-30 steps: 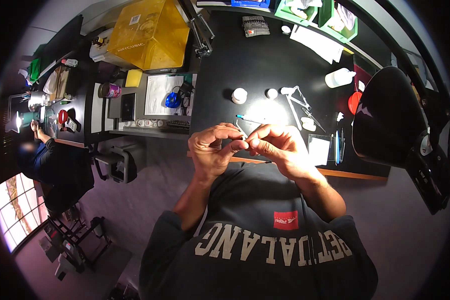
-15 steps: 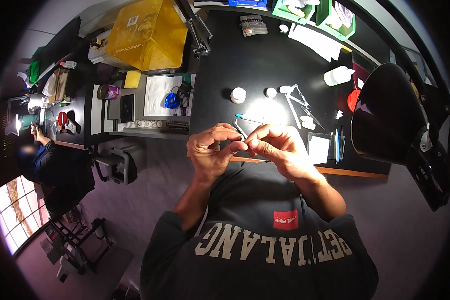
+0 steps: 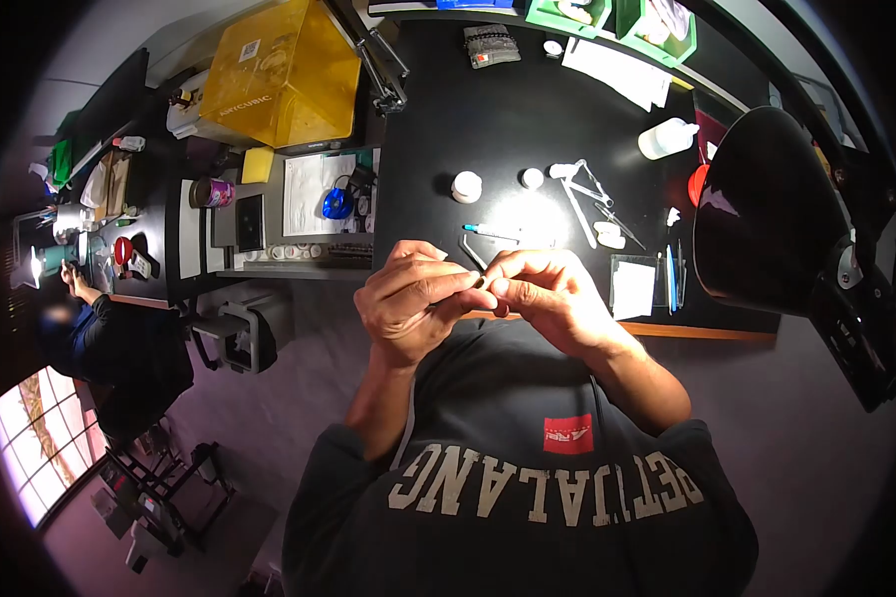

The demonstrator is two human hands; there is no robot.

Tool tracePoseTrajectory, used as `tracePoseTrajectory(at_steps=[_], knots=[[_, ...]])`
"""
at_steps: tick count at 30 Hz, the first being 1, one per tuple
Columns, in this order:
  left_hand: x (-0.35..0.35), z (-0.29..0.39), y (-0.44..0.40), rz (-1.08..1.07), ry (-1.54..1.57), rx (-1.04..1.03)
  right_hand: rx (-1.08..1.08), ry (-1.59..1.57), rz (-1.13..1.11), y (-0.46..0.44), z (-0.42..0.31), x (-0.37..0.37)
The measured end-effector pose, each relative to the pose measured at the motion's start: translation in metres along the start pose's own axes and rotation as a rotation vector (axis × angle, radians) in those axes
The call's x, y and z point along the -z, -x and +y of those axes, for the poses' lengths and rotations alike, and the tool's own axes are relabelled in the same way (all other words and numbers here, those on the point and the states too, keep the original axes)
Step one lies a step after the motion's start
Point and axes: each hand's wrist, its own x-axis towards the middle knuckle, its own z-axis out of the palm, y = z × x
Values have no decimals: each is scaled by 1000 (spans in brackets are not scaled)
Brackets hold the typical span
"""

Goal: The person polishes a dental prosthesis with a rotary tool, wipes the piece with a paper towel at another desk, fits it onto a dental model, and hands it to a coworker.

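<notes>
My left hand (image 3: 408, 303) is closed in a pinch, thumb and fingers around a small, dark, ring-like piece (image 3: 481, 283). Against the same piece press the thumb and forefinger of my right hand (image 3: 548, 297), so the fingertips of both hands meet. Most of the piece is covered, and its exact kind cannot be made out. Just beyond the fingers, bent metal tweezers (image 3: 471, 249) lie on the black table. A thin pen-like tool with a blue tip (image 3: 488, 233) is close behind them, under bright light.
A white jar (image 3: 466, 186) and a smaller white pot (image 3: 532, 178) stand behind my hands. Calipers (image 3: 579, 204) lie to the right, near a squeeze bottle (image 3: 667, 138). A black lamp head (image 3: 757, 209) overhangs the right side. Far left, another person (image 3: 110, 338) works at a bench.
The fingers of my left hand have turned and curled slightly, showing more of the small piece. My right hand keeps its pinch. The whole view has shifted a little.
</notes>
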Motion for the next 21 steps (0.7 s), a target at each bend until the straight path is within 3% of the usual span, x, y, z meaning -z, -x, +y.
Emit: tracePoseTrajectory(at_steps=[8,21], knots=[[-1,-1,0,-13,14,1,-18,-23,-5,0,-1,-1],[-2,1,1,-35,65,46,196,177,37,4,-1,-7]])
